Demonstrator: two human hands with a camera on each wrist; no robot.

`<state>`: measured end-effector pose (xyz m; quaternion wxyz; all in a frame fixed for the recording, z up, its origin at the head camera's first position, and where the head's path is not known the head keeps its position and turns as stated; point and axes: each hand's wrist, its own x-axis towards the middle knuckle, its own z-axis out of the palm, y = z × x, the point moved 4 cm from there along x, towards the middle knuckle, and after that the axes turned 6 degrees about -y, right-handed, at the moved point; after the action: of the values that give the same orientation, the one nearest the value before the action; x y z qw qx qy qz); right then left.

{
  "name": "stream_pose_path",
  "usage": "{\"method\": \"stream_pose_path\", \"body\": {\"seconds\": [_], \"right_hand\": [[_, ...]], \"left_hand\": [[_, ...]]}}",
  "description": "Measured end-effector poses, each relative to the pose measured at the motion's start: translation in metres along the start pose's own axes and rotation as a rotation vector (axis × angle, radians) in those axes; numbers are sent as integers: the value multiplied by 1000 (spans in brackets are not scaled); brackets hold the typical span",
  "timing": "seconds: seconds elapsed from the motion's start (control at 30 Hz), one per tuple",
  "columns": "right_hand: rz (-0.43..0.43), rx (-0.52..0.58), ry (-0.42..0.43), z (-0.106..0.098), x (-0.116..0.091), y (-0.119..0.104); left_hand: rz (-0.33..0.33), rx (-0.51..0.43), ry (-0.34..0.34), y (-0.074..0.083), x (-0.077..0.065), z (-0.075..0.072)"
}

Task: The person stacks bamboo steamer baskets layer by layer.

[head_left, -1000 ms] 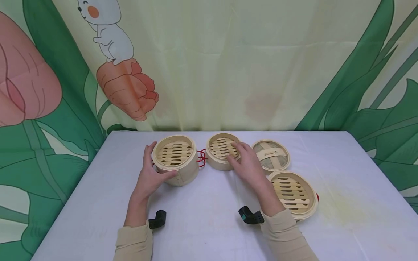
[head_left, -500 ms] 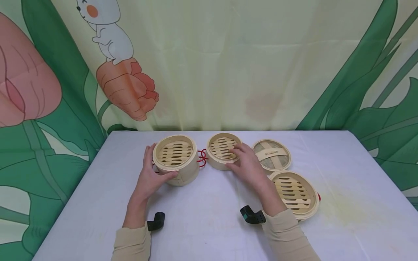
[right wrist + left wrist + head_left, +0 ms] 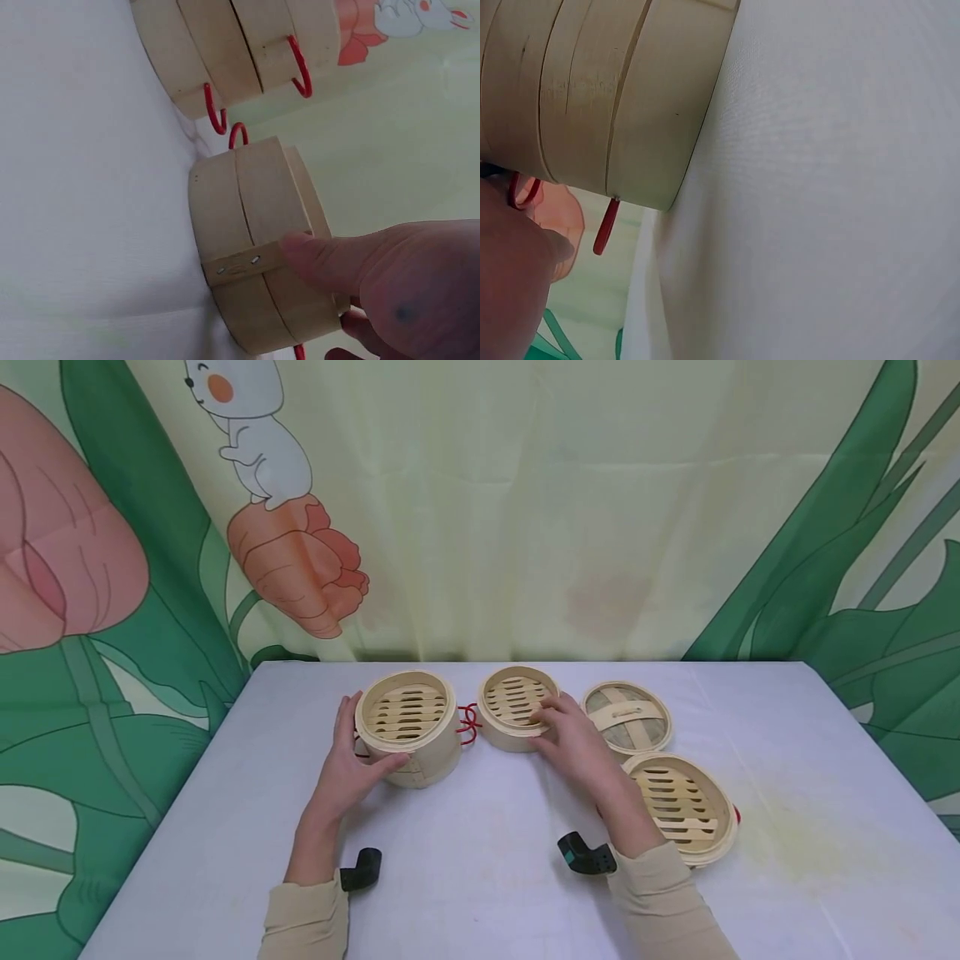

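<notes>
In the head view, my left hand holds a stack of round bamboo steamer baskets, its thumb along the front wall and its fingers at the left side. The left wrist view shows the stack's layered wall standing on the white cloth, with red loops on it. To the right, my right hand pinches a smaller bamboo steamer basket at its right side. In the right wrist view, the thumb lies on the smaller basket's outer wall; the other fingers are partly hidden.
A round bamboo lid with a strap handle lies right of the right hand. Nearer the person sits another slatted steamer basket, partly behind the right forearm. Red loops stick out between stack and smaller basket. A printed curtain hangs behind the table.
My right thumb has moved down from over the smaller basket's rim to its outer wall. The left hand stays at the stack, and the baskets have hardly moved.
</notes>
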<state>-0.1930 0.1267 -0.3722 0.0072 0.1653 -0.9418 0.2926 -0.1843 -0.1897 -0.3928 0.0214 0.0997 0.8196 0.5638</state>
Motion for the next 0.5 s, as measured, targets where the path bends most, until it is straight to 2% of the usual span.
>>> {"method": "stream_pose_path", "body": {"seconds": [0.2, 0.5], "right_hand": [[-33, 25, -4, -3, 0, 3], [15, 78, 37, -2, 0, 5]], "left_hand": [[-6, 0, -4, 0, 0, 1], [17, 2, 5, 0, -1, 1]]}}
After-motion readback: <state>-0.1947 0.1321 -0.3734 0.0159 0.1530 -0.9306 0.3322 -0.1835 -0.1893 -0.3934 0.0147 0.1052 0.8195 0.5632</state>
